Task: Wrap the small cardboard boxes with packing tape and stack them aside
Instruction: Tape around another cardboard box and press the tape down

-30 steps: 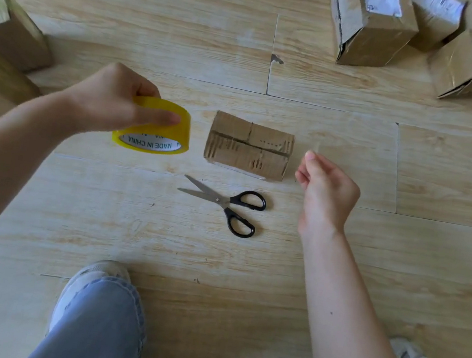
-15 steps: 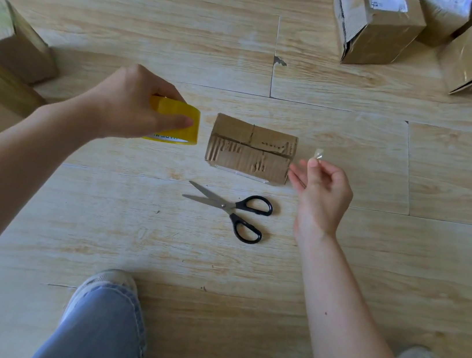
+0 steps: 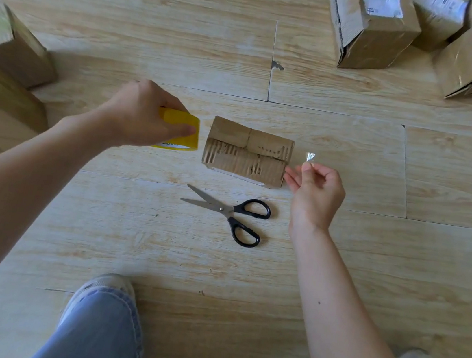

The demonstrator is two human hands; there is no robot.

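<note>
One tattered brown cardboard box (image 3: 247, 153)

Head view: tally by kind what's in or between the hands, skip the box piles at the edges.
Cardboard box: 1
Tape roll: 1, gripped by the left hand; the right hand pinches the tape end
Scissors: 1
Total: 3

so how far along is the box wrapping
Seemingly done: glossy boxes piled at the left. In hand: the left hand grips the tape roll, the right hand pinches the tape end beside the worn middle box, its cardboard bare. Left: wrapping it, cutting with the scissors, stacking; the far-right boxes are unclear.
</note>
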